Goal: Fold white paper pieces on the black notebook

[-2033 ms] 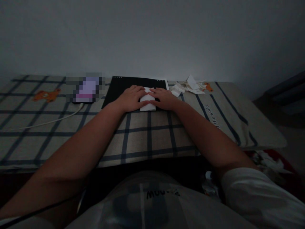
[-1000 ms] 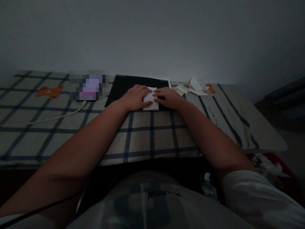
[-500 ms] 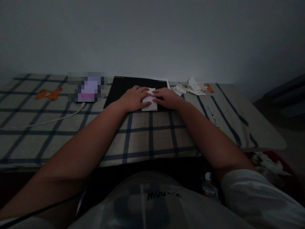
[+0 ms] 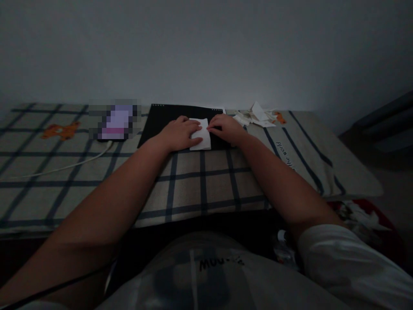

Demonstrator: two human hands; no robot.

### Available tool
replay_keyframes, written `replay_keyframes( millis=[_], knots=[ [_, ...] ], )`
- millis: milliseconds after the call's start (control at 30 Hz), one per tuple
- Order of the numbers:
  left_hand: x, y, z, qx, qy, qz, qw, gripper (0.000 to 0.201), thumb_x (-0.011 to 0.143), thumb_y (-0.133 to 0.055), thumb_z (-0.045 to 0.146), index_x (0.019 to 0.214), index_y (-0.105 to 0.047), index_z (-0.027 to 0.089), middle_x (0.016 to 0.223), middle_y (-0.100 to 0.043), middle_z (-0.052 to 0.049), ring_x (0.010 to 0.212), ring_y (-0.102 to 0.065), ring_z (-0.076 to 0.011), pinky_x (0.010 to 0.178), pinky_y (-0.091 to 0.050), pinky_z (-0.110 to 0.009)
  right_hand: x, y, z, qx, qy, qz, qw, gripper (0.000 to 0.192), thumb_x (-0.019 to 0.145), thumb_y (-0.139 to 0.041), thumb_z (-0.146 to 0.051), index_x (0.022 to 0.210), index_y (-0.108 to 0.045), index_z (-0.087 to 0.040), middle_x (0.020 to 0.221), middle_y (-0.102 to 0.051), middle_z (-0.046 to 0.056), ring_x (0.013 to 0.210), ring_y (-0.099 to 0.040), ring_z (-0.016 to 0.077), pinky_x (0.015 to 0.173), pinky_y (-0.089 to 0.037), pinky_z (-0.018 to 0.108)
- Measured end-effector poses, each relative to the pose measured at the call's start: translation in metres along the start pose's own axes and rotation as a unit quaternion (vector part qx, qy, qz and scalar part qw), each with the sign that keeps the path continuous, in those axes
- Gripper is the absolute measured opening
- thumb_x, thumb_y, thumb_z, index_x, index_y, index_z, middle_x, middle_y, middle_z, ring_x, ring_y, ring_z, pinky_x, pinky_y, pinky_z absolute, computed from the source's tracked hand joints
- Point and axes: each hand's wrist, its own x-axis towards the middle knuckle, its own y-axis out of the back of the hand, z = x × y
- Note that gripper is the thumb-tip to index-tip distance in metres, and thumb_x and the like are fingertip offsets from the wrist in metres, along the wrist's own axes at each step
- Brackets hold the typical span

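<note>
A folded white sheet of paper (image 4: 202, 137) lies on a black flat pad or folder (image 4: 155, 122) near the wall. My left hand (image 4: 180, 134) rests with fingers spread, its fingertips and thumb on the left part of the paper. My right hand (image 4: 228, 128) is at the paper's right edge, thumb and forefinger pinched together on that edge. The other fingers of the right hand are curled in and partly hidden.
A phone (image 4: 116, 122) with a white cable (image 4: 87, 161) lies on the checked tablecloth (image 4: 187, 189) to the left. Torn paper scraps (image 4: 258, 116) lie to the right. Below the table's right side stand a red bin (image 4: 392, 228) holding crumpled paper and a clear bottle (image 4: 284, 249).
My right hand has drawn back from lying flat on the paper to pinching its right edge. The left hand stays on the paper. The whole view has shifted slightly.
</note>
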Motion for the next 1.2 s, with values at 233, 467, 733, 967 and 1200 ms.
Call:
replay_keyframes(
  millis=[233,467,733,967,1200],
  knots=[
    [0.001,0.001,0.002,0.0,0.003,-0.006,1.0,0.067,0.112,-0.049,0.053,0.168,-0.06,0.018,0.174,-0.061,-0.01,0.157,-0.049,-0.0379,0.128,-0.043,-0.049,-0.002,0.002,-0.008,-0.039,-0.018,-0.009,0.999,0.02,0.104,-0.071,-0.026,0.107,-0.09,-0.022,0.116,-0.082,0.012,0.113,-0.07,0.0298,0.105,-0.054,0.045],
    [0.003,0.004,0.002,-0.009,0.001,-0.009,1.0,0.064,0.109,-0.053,0.054,0.163,-0.065,0.022,0.171,-0.064,-0.007,0.154,-0.051,-0.0376,0.125,-0.045,-0.048,0.0,-0.004,-0.013,-0.084,-0.057,0.002,0.995,0.024,0.104,-0.066,-0.027,0.103,-0.089,-0.021,0.114,-0.083,0.014,0.113,-0.069,0.0329,0.101,-0.055,0.047],
    [0.004,0.007,0.006,-0.027,0.015,-0.026,0.999,0.066,0.107,-0.055,0.051,0.165,-0.064,0.019,0.173,-0.062,-0.011,0.157,-0.047,-0.0416,0.126,-0.045,-0.053,0.004,-0.01,-0.007,-0.071,-0.067,0.023,0.995,0.028,0.104,-0.063,-0.027,0.103,-0.09,-0.021,0.109,-0.084,0.014,0.107,-0.072,0.0329,0.102,-0.058,0.049],
    [0.004,0.006,0.007,-0.015,0.016,-0.023,1.0,0.065,0.108,-0.055,0.049,0.167,-0.062,0.021,0.174,-0.062,-0.009,0.158,-0.048,-0.0393,0.127,-0.046,-0.051,0.006,-0.017,-0.001,-0.067,-0.09,0.039,0.993,0.027,0.105,-0.064,-0.027,0.1,-0.09,-0.02,0.108,-0.084,0.015,0.106,-0.073,0.0327,0.102,-0.059,0.049],
    [0.001,0.007,0.01,-0.017,0.019,-0.014,1.0,0.063,0.109,-0.055,0.048,0.165,-0.064,0.021,0.175,-0.061,-0.009,0.158,-0.05,-0.0399,0.126,-0.048,-0.053,0.003,-0.014,-0.005,-0.064,-0.082,0.047,0.993,0.027,0.105,-0.062,-0.027,0.099,-0.087,-0.02,0.109,-0.082,0.015,0.107,-0.072,0.0325,0.101,-0.058,0.048]
  ],
)
